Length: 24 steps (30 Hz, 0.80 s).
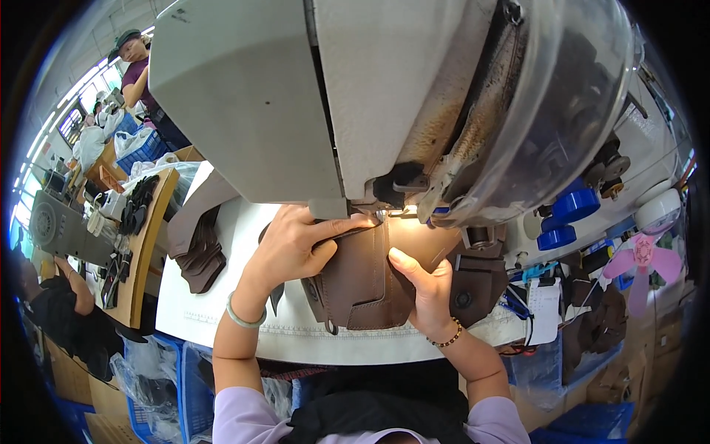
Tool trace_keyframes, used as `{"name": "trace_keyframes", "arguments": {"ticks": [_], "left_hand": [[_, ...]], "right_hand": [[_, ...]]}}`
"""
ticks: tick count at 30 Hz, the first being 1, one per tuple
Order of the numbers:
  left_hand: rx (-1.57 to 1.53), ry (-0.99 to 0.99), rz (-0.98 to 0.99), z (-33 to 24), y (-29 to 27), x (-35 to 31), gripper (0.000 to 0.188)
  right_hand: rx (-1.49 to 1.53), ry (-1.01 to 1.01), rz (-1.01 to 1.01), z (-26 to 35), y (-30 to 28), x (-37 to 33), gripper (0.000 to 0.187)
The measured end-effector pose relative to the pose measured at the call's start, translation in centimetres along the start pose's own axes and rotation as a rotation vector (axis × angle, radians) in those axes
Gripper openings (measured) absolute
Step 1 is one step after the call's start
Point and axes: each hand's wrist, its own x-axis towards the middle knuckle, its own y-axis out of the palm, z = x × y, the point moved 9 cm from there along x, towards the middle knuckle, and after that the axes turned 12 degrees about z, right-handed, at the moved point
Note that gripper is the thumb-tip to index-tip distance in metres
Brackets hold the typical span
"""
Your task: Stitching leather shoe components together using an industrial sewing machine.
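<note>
A stitched brown leather piece (356,270) lies under the head of a large grey sewing machine (255,103), with a lit spot at its far edge. My left hand (290,240) grips the leather's left side, its index finger stretched along the far edge close to the machine's foot. On the right side, my right hand (425,288) pinches the piece, thumb on top and fingers hidden underneath. A metal ring hangs from the near left corner. The needle itself cannot be made out.
Stacked brown leather cutouts (198,248) lie left on the white table (222,311). Right of my hands rests another brown leather piece (473,285). Blue thread spools (573,203) and a pink fan (642,259) stand farther right. Blue crates (177,388) sit below. Other people work at left.
</note>
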Motion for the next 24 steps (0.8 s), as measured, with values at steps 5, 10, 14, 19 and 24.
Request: {"name": "trace_keyframes", "arguments": {"ticks": [5,10,14,19,24], "left_hand": [[-0.016,-0.041,0.013,0.4,0.3,0.0,0.055],[-0.020,-0.050,0.031,0.7,0.5,0.0,0.056],[-0.093,0.030,0.022,0.7,0.4,0.3,0.057],[-0.053,0.070,0.021,0.5,0.3,0.3,0.057],[-0.144,0.035,0.068,1.3,0.6,0.5,0.056]], "right_hand": [[-0.020,-0.021,0.020,0.3,0.2,0.1,0.016],[-0.076,-0.045,-0.023,0.3,-0.1,0.0,0.016],[-0.151,-0.118,-0.009,0.7,-0.2,0.0,0.013],[-0.163,-0.117,-0.014,0.1,-0.8,0.0,0.012],[-0.303,-0.194,-0.038,0.1,-0.6,-0.3,0.012]]}}
